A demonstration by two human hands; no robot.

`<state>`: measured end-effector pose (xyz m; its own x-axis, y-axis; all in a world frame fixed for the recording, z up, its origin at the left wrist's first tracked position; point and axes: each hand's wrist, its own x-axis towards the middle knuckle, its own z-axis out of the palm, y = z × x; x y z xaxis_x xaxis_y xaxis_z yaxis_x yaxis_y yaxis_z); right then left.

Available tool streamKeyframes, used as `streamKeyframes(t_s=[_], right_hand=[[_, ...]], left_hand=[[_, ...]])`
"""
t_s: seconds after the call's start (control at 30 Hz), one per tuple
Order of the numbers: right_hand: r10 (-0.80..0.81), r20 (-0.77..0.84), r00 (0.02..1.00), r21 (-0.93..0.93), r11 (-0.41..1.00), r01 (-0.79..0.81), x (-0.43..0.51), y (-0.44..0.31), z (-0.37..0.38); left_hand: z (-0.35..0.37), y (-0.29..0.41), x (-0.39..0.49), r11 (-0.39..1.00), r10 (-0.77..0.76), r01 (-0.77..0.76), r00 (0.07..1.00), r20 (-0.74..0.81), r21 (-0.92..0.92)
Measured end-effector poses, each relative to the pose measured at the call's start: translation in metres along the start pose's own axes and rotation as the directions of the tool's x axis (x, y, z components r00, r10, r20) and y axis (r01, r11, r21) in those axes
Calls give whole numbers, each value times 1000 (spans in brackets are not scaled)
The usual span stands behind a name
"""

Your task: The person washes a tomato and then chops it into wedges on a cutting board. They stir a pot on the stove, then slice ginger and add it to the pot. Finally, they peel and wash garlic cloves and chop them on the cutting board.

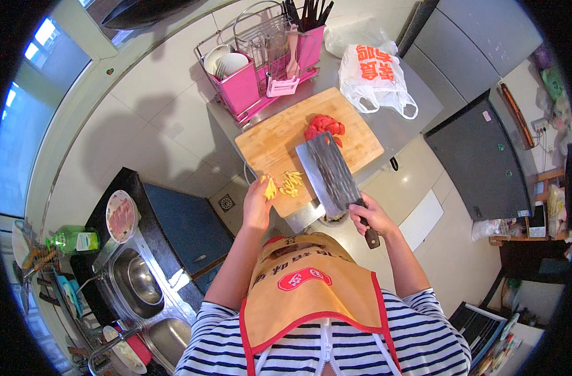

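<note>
My left hand (258,204) holds a bunch of yellow strips (270,187), perhaps ginger, at the near left edge of a wooden cutting board (262,141). More yellow strips (291,183) lie on the board just right of it. My right hand (373,215) grips the dark handle of a broad cleaver (330,174), whose blade reaches over the board's right part. Beyond the blade tip sits a heap of cut red pieces (324,126), apparently tomato, with a few pieces beside the blade.
Behind the board stands a pink utensil rack (239,91) with bowls and chopsticks. A white plastic bag (370,77) lies at the back right. To the left are a sink (135,282), a plate of sliced meat (121,217) and a green bottle (77,239).
</note>
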<state>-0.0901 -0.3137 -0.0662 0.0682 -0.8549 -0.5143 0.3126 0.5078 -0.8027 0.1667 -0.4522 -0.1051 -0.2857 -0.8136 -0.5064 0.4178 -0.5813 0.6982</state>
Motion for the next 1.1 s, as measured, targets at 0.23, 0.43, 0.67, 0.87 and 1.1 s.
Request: streamKeyframes(t_s=[0.23, 0.43, 0.67, 0.87, 1.1], right_hand=[[58, -11, 998, -46, 997, -59, -3, 15, -9], [84, 48, 995, -41, 996, -83, 0, 27, -7], [77, 93, 993, 10, 997, -78, 4, 41, 16], [57, 96, 994, -12, 998, -56, 5, 43, 29], [-117, -4, 993, -306, 946, 110, 3, 42, 47]], left_hand=[[6, -10, -9, 991, -72, 67, 997, 35, 120], [21, -8, -15, 993, -76, 65, 991, 109, 103], [39, -9, -15, 969, -53, 35, 996, 69, 244], [29, -27, -1, 982, 7, -17, 998, 55, 190], [61, -8, -4, 995, 74, -69, 994, -80, 65]])
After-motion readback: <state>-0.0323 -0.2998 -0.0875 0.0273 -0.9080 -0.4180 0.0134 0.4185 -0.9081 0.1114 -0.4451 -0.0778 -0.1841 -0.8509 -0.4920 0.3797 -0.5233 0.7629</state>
